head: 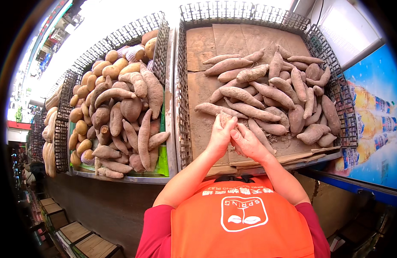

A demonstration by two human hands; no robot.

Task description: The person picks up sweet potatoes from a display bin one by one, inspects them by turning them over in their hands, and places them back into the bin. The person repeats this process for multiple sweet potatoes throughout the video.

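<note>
My left hand [220, 134] is closed around a sweet potato [225, 118], whose brown end shows above the fingers. Against it, at the front edge of the cardboard-lined bin, rests my right hand [248, 142]; its curled fingers meet the left hand, and whether they also hold the sweet potato is hidden. Just beyond the hands lies a loose heap of dusty sweet potatoes [253, 108], spread over dirty cardboard [203, 87] towards the right side.
A black plastic lattice [184, 129] borders the bin. Left of a metal divider [173, 96], another bin holds potatoes [111, 71] and more sweet potatoes [146, 138]. A blue printed panel [375, 129] stands at right. Wooden crates [95, 246] are low at left.
</note>
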